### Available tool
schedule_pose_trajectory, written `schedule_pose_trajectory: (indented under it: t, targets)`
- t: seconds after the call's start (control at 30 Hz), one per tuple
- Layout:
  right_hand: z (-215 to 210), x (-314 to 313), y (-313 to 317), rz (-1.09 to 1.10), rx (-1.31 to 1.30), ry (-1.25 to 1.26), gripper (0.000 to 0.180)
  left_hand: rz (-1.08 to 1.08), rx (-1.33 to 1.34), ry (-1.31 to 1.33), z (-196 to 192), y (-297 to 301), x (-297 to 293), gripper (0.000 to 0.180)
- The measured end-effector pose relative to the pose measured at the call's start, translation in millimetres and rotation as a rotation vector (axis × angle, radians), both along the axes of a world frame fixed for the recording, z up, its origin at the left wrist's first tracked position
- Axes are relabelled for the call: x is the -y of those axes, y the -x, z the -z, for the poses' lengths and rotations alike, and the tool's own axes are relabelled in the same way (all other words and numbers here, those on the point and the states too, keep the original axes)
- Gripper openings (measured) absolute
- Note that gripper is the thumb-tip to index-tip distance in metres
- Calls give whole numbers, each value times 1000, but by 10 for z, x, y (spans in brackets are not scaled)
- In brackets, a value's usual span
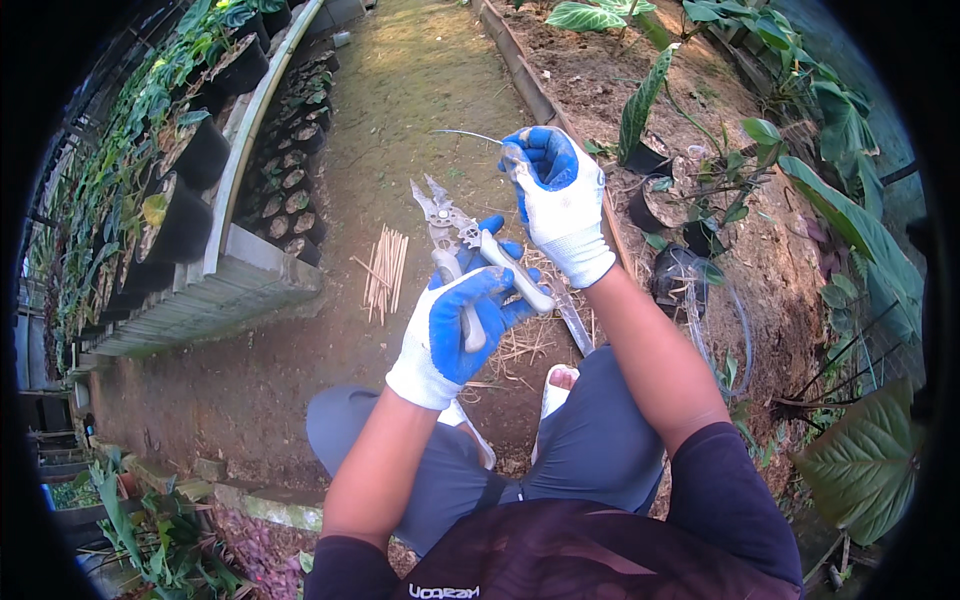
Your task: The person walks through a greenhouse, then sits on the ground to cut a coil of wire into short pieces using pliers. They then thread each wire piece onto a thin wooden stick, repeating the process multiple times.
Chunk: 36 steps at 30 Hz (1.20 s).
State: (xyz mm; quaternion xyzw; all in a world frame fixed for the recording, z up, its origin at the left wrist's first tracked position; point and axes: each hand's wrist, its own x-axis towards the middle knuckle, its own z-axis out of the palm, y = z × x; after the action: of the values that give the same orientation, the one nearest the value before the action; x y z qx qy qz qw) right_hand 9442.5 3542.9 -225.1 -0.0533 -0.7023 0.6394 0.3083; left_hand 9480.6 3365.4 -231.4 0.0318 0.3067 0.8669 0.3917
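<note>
My left hand (440,330), in a blue-and-white work glove, is closed around the pale handles of pruning shears (448,222). Their metal jaws are spread and point away from me. To the right and a little farther off, my gloved right hand (565,195) pinches a thin, pale piece of wire (466,133), whose free end sticks out to the left, apart from the shears. A bundle of thin wooden sticks (386,272) lies on the ground left of the shears. Partly hidden behind my left hand is a long metal blade (574,325).
Loose straw-like slivers (525,345) are scattered by my feet. A raised block bed (225,265) with black pots (200,155) stands on the left. At the right, an edging board (525,75) borders soil with potted plants (655,205) and a clear plastic bag (685,285).
</note>
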Motion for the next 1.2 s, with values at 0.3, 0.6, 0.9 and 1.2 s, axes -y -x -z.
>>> schedule_pose_trajectory:
  t: [0.3,0.6,0.9,1.2]
  targets:
    - [-223,-163,-143,-19,-222,-187,18,-1,-443,536,-100,-15,64,68]
    - [-331,-186,-250,14,-211,-293,22,-148,-805,837,-39,93,114,50]
    - [-413,-160,-320,32,-231,-419,20,-20,-728,755,-159,86,129,39]
    - [-499,-207,-397,-58,-147,-463,25,-125,-729,820,-63,96,135,25]
